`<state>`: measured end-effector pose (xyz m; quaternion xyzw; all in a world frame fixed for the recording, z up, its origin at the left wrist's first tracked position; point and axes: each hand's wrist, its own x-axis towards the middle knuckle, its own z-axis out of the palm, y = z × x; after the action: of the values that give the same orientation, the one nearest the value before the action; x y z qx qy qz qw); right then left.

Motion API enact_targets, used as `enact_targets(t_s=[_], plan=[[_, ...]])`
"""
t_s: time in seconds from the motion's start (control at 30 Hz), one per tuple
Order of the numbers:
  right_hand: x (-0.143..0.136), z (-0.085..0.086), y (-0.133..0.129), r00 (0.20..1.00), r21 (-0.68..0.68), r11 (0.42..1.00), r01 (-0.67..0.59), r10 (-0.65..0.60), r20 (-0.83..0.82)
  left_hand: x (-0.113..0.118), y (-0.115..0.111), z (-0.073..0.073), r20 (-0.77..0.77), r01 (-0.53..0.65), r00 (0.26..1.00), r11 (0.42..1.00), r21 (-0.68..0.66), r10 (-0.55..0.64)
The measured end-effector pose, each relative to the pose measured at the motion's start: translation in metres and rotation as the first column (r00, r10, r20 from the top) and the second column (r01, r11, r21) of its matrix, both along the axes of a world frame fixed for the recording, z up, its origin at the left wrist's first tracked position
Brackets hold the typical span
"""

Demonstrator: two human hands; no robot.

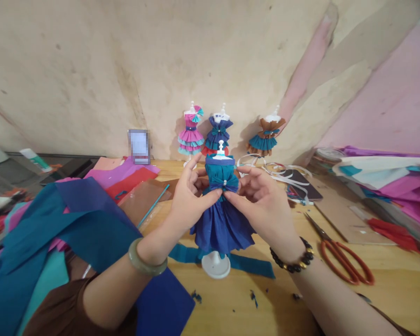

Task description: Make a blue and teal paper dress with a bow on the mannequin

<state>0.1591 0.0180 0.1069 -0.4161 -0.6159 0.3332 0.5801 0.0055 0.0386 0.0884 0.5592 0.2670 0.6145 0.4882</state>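
A miniature dress form [216, 266] stands upright on its round white base, wearing a teal bodice [217, 167] and a pleated dark blue paper skirt [223, 228]. At its waist sits a teal and blue paper bow [225, 182] with small white beads in the middle. My left hand [192, 191] holds the bow's lower left, thumb pressed on it and index finger raised beside the bodice. On the other side, my right hand [262, 198] grips the bow's right part, thumb below and curled fingers behind. The fingertips behind the dress are partly hidden.
Orange-handled scissors [339, 254] lie open at the right. A teal paper strip [255, 265] passes behind the base. Colored paper sheets [84, 228] pile up at left. Three dressed forms, one in pink [191, 135], stand by the wall near a phone [139, 147].
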Motion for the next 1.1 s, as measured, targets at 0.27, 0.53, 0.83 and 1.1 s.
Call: enact_targets(t_s=[0.27,0.53,0.83,1.1], plan=[[0.008,-0.001,0.006,0.994,-0.102,0.990,-0.102,0.097,-0.053,0.000,0.000,-0.001,0.023,0.011,1.000,0.999,-0.032,-0.011],[0.009,-0.008,0.014,0.973,-0.207,0.958,-0.196,0.165,-0.158,0.000,0.002,-0.003,0.038,0.060,0.997,0.998,0.007,-0.061],[0.010,-0.003,0.014,0.934,-0.351,0.887,-0.301,0.199,-0.298,-0.002,0.003,-0.003,-0.014,0.110,0.994,0.994,-0.008,-0.110],[0.008,-0.006,0.015,0.942,-0.306,0.913,-0.270,0.185,-0.281,-0.001,0.002,-0.002,-0.034,0.108,0.994,0.994,0.004,-0.108]])
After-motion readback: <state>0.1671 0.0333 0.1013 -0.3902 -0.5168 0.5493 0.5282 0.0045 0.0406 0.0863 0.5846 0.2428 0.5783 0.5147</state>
